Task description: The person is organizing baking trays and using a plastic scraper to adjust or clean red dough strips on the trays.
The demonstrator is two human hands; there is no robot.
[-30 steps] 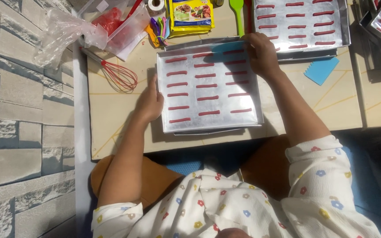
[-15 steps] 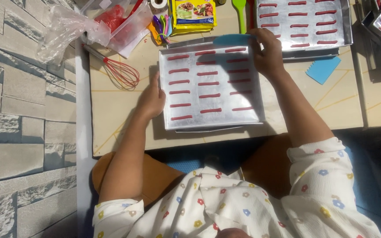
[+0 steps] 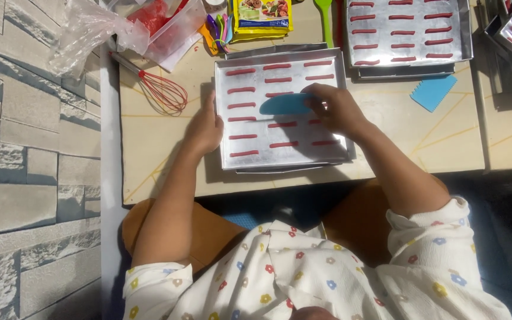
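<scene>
I see a low wooden table (image 3: 149, 154) against a grey stone-pattern wall (image 3: 25, 148) on the left. A metal tray (image 3: 250, 155) of red strips (image 3: 243, 90) sits mid-table. My left hand (image 3: 204, 129) presses flat, fingers together, on the tray's left edge. My right hand (image 3: 338, 108) pinches a blue scraper (image 3: 284, 105) over the strips. Far left lies a red whisk (image 3: 162, 92); a second tray (image 3: 466, 35) and a blue card (image 3: 432, 93) sit far right.

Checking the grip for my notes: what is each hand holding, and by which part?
The right hand holds a blue scraper by its right end, over the baking tray. The left hand steadies that tray's left edge.
</scene>
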